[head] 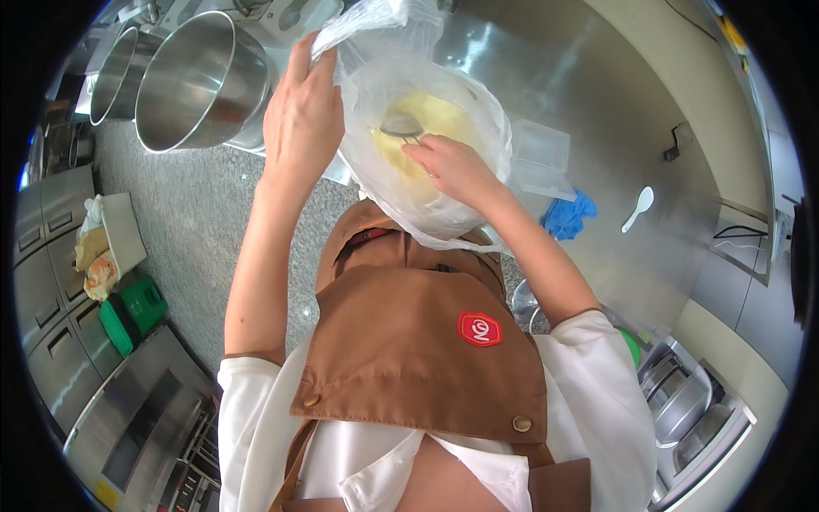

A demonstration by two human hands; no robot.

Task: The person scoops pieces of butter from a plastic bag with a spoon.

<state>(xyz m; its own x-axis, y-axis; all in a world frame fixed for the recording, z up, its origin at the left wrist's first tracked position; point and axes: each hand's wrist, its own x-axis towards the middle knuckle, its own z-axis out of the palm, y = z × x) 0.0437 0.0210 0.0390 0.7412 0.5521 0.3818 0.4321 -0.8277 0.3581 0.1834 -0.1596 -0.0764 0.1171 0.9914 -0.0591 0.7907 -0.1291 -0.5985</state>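
A clear plastic bag (397, 217) lies open in front of me, with a pale yellow mass (441, 115) inside. My left hand (304, 109) grips the gathered upper edge of the bag at its left side. Inside the bag's mouth, my right hand (454, 166) holds the handle of a metal tool with a rounded mesh-like head (401, 123), perhaps a small strainer or scoop. That head rests on or just over the yellow mass. Whether the mass is powder or something softer, I cannot tell.
Large steel mixing bowls (192, 83) stand at the upper left. Right of the bag, a clear plastic container (544, 153), a blue cloth (569, 214) and a white spoon (638, 209) lie on the steel worktop (614, 128). Steel pans (681, 400) sit at the lower right.
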